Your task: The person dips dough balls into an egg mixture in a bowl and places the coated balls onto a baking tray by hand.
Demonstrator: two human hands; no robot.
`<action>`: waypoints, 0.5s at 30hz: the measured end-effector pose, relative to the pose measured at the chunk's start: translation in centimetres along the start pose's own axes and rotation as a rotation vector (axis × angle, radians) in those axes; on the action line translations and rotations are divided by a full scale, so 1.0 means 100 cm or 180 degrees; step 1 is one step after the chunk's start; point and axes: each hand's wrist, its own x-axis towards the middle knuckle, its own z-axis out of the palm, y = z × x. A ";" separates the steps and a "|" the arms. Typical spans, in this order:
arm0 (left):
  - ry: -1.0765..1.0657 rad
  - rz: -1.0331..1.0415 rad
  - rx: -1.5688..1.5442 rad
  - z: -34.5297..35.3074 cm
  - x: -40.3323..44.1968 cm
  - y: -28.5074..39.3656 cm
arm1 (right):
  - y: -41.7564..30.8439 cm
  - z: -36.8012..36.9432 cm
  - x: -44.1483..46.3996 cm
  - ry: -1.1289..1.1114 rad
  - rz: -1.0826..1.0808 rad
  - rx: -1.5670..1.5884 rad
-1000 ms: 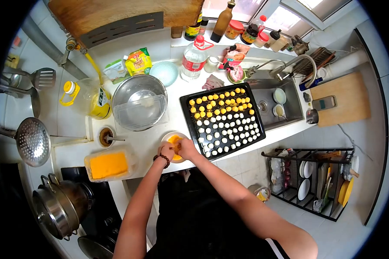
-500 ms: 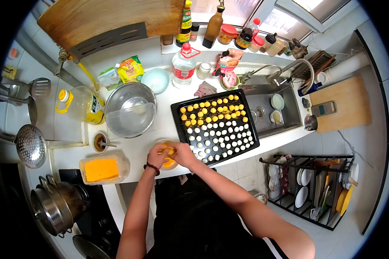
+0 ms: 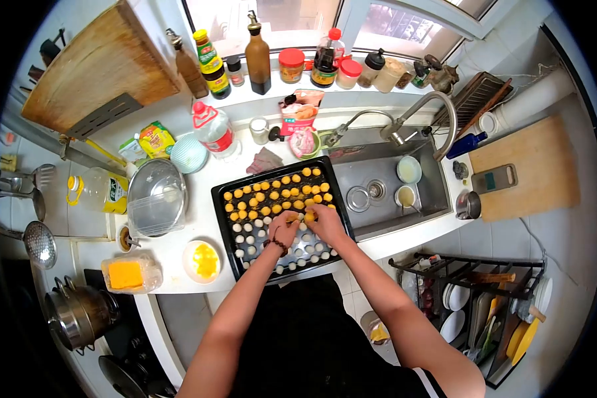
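Both hands are over a black baking tray [image 3: 220, 229] on the counter. Rows of small orange balls [image 3: 286, 180] fill its far part, and white balls [image 3: 251, 250] lie in the near part. My right hand [image 3: 326, 224] has its fingers closed on an orange ball [image 3: 309, 216]. Just left of it, my left hand [image 3: 284, 227] is bent, its fingertips together near a white ball [image 3: 302, 217]; what they hold is too small to make out. A white bowl [image 3: 191, 268] with yellow-orange pieces stands left of the tray.
Left on the counter are a plastic box [image 3: 154, 273] with an orange block, a steel bowl [image 3: 146, 179] and an oil jug [image 3: 98, 190]. A red-capped bottle [image 3: 213, 132] stands behind the tray. To the right is the sink [image 3: 391, 222], holding small cups.
My hands have moved right, from above the white bowl to the middle of the tray. The bowl is now uncovered. The head view has shifted to the right.
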 end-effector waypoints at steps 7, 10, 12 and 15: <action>0.0359 0.0011 0.1783 0.032 0.018 0.022 | 0.073 -0.014 0.025 -0.0412 -0.0426 -0.0761; 0.0268 -0.0108 0.2108 0.031 0.018 0.033 | 0.077 -0.013 0.029 -0.0746 -0.0411 -0.1008; 0.0149 -0.0315 0.2224 0.035 0.022 0.030 | 0.083 -0.009 0.028 -0.0652 -0.0663 -0.1138; 0.0050 -0.0515 0.2330 0.038 0.027 0.028 | 0.080 -0.011 0.030 -0.0757 -0.0694 -0.1233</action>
